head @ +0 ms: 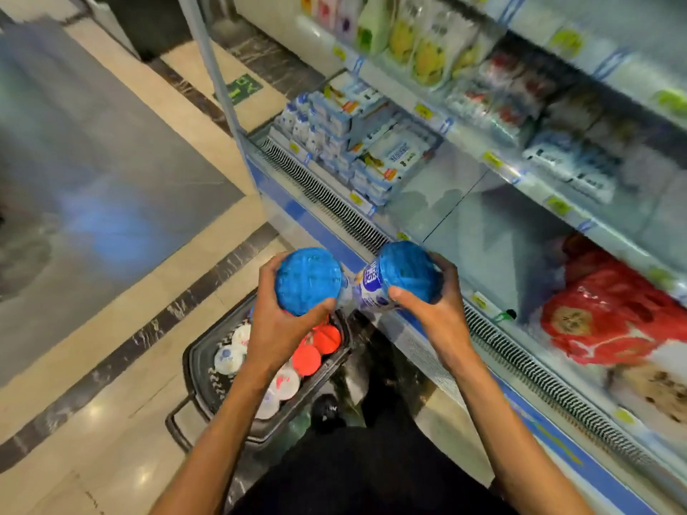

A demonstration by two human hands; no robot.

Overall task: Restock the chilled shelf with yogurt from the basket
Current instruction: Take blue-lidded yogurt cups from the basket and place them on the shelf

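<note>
My left hand [277, 328] grips a yogurt tub with a blue lid [308, 280], held above the basket. My right hand [433, 302] grips a second blue-lidded yogurt tub [403, 273], tilted so its white and blue side label shows, just over the chiller's front edge. The two tubs are side by side, almost touching. Below them a dark shopping basket [200, 369] stands on the floor with several yogurt tubs, some with red lids [316, 347] and some white [228, 358]. The bottom chilled shelf [457, 202] shows a bare grey stretch right behind the tubs.
Stacked blue and white packs [349, 143] fill the shelf's left end, red packs [609, 314] the right. A vent grille [345, 210] runs along the chiller's front lip. Upper shelves with price tags overhang. Tiled floor and a grey mat [93, 172] lie to the left.
</note>
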